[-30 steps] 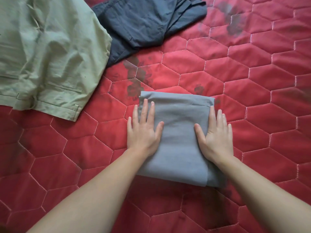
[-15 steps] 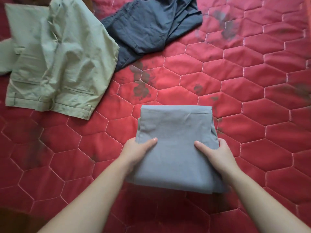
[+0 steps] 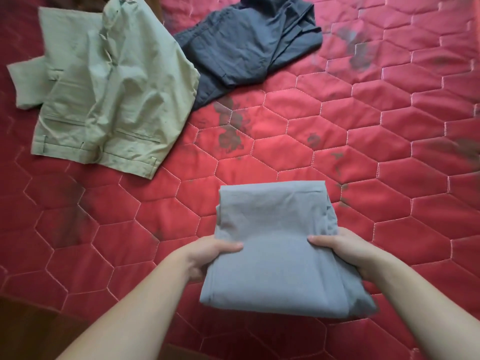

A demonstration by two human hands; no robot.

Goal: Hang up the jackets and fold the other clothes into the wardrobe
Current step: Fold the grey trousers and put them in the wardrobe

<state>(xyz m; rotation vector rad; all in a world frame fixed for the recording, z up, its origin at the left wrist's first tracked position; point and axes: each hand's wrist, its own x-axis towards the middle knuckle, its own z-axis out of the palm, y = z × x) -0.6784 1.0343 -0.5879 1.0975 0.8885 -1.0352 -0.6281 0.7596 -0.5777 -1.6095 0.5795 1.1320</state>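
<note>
- The left thumb [image 3: 232,247] is laid flat on top of the folded grey cloth [image 3: 270,279]. The other fingers are tucked under the cloth and cannot be seen.
- The right thumb [image 3: 318,240] is laid on top in the same way, and its fingers are curled under the cloth's right edge.
- So the cloth is pinched on its left side by the left hand [image 3: 207,255] and on its right side by the right hand [image 3: 349,252].
- The grey cloth is held in the lower middle of the frame, over the red quilt [image 3: 389,162]. Its near end looks lifted. It cannot be told if the far end is touching the quilt.
- A pair of green trousers [image 3: 111,100] is spread out, crumpled, in the upper left of the frame.
- A dark blue garment [image 3: 246,45] is left in a heap at the top middle, just beside the green trousers and partly tucked under their edge.
- One piece seems to be folded and ready to be carried off.
- No wardrobe is seen, so nothing can be counted as put away yet.
- Two pieces are left to be dealt with, and it cannot be told if the dark one is a jacket.
</note>
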